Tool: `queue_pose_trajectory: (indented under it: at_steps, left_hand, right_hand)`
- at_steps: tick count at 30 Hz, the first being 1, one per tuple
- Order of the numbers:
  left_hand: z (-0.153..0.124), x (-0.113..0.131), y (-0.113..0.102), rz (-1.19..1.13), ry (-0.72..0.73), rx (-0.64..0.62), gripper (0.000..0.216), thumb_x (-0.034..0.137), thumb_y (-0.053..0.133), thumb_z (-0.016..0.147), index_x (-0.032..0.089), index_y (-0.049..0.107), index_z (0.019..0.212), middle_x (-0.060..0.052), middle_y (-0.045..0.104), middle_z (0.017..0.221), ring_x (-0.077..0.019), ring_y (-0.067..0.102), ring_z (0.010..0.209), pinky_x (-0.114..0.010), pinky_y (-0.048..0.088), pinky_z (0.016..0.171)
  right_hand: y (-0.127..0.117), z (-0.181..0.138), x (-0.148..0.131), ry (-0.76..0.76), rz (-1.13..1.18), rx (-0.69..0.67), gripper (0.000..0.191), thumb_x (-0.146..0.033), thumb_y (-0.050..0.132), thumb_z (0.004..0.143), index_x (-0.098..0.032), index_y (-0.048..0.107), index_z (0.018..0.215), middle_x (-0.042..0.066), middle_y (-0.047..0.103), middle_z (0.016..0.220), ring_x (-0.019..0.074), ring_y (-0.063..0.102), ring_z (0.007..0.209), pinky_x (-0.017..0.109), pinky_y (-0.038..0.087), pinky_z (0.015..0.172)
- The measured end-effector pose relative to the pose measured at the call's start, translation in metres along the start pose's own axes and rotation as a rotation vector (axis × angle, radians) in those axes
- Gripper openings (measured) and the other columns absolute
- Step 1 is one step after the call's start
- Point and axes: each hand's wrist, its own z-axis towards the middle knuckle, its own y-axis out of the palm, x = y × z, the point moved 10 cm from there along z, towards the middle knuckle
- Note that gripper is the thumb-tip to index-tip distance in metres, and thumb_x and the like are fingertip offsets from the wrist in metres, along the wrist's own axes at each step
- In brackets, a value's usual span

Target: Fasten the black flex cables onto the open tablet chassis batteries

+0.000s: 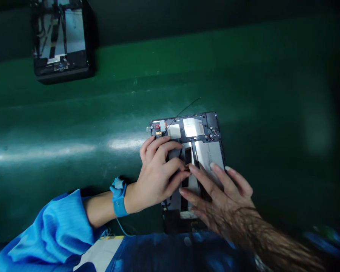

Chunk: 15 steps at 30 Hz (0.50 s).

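Two hands rest on an opened tablet (197,151) lying on the green table (243,75). Left hand (158,170), fingers curled, presses the tablet's near-left half; right hand (218,192) lies flat with fingers spread over its near-right half, grasping nothing. A thin black wire (187,107) juts from the tablet's far edge. A second opened tablet (61,41) sits well apart, far-left.

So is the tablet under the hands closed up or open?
Open: the tablet lies flat without its back cover, with boards, metal shields and ribbon cables exposed.
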Motion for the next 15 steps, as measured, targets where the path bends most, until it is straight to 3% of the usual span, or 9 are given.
queue_pose_trajectory:
  at_steps: [3, 7, 9, 12, 15]
  left_hand:
    - [0.000, -0.001, 0.000, 0.027, -0.006, 0.000, 0.014, 0.036, 0.071, 0.092, 0.024, 0.063, 0.091, -0.001, 0.059, 0.134, -0.0218, 0.037, 0.143, -0.043, 0.018, 0.128]
    - [-0.002, -0.003, -0.002, 0.045, -0.006, 0.041, 0.029, 0.036, 0.065, 0.096, 0.021, 0.057, 0.120, -0.006, 0.059, 0.137, -0.0211, 0.038, 0.145, -0.041, 0.024, 0.126]
    - [-0.003, -0.005, -0.005, 0.058, -0.008, 0.077, 0.044, 0.033, 0.063, 0.097, 0.017, 0.049, 0.135, -0.010, 0.056, 0.142, -0.0217, 0.037, 0.147, -0.040, 0.028, 0.126]
    - [-0.003, -0.006, -0.008, 0.071, 0.010, 0.112, 0.049, 0.029, 0.062, 0.097, 0.015, 0.045, 0.141, -0.012, 0.054, 0.145, -0.0219, 0.037, 0.150, -0.040, 0.029, 0.126]
    - [-0.003, 0.002, -0.015, 0.129, 0.077, 0.154, 0.036, 0.028, 0.062, 0.096, 0.020, 0.055, 0.131, -0.008, 0.058, 0.140, -0.0215, 0.039, 0.146, -0.039, 0.025, 0.128]
  right_hand:
    - [-0.005, 0.013, -0.005, -0.111, -0.209, -0.002, 0.034, -0.037, 0.054, 0.102, -0.033, 0.065, 0.134, 0.009, 0.043, 0.163, 0.0237, -0.001, 0.166, 0.048, 0.003, 0.131]
    - [-0.009, 0.021, -0.002, -0.096, -0.258, 0.045, 0.036, -0.034, 0.054, 0.102, -0.028, 0.064, 0.137, 0.013, 0.045, 0.161, 0.0269, 0.001, 0.166, 0.049, 0.001, 0.132]
    - [-0.014, 0.022, 0.004, -0.009, -0.177, 0.116, 0.038, -0.037, 0.057, 0.101, -0.029, 0.064, 0.137, 0.010, 0.050, 0.159, 0.0307, 0.019, 0.163, 0.052, 0.013, 0.133]
    - [-0.020, 0.022, 0.021, 0.175, 0.169, 0.210, 0.041, -0.049, 0.067, 0.095, -0.034, 0.067, 0.133, 0.005, 0.062, 0.146, 0.0323, 0.046, 0.149, 0.054, 0.044, 0.121]
    - [-0.019, 0.020, 0.028, 0.273, 0.445, 0.230, 0.049, -0.057, 0.070, 0.090, -0.033, 0.067, 0.133, 0.008, 0.064, 0.140, 0.0323, 0.051, 0.146, 0.051, 0.056, 0.110]
